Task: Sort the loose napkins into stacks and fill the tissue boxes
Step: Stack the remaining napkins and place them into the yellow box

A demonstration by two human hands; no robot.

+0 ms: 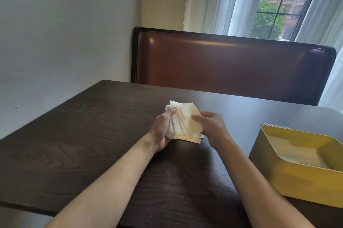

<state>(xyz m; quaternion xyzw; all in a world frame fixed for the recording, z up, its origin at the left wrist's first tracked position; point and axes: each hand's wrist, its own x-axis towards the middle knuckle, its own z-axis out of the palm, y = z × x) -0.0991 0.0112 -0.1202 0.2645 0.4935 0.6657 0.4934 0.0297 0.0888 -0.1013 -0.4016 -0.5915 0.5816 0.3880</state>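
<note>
- I am looking over a dark wooden tabletop [92, 135] filling the lower frame.
- A yellow tissue box [289, 177] is sitting open at lower right, napkins lying flat inside.
- My left hand [163, 127] is cradling the napkin stack [185, 122] at centre frame, fingers curled around it.
- My right hand [209, 125] is pinching the stack's top sheets.

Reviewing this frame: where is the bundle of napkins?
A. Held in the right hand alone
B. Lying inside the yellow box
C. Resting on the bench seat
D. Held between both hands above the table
D: the left hand and right hand both grip the fanned napkins over the dark table, left of the yellow box.
</note>
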